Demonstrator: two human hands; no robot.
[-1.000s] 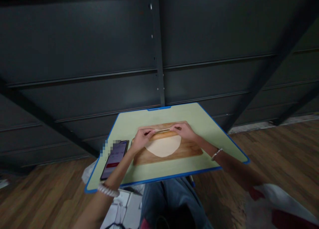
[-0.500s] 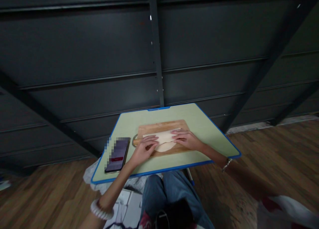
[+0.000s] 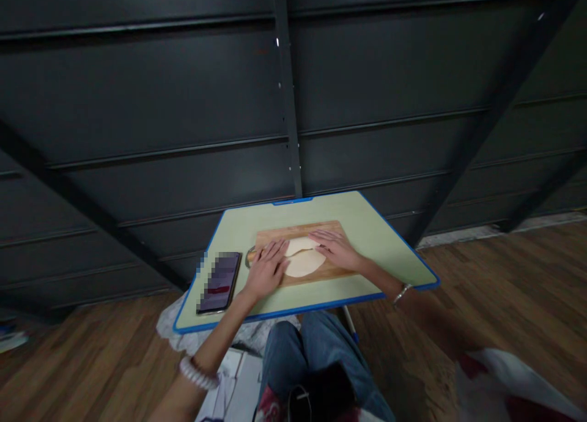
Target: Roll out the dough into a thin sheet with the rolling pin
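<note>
pale folded sheet (image 3: 305, 264) on board (image 3: 293, 230), mostly between left hand (image 3: 266, 272) and right hand (image 3: 338, 251), one per end (fingers stretched pretty flat)

From where I'm standing there's this pale green table (image 3: 376, 238), lower middle of the frame, with blue trim (image 3: 316, 306) round the edge. A wooden board (image 3: 298, 230) lies flat near its center, and a phone (image 3: 222, 281) (screen up, partly pixelated) sits toward the left, just beside the board, not touching.
</note>
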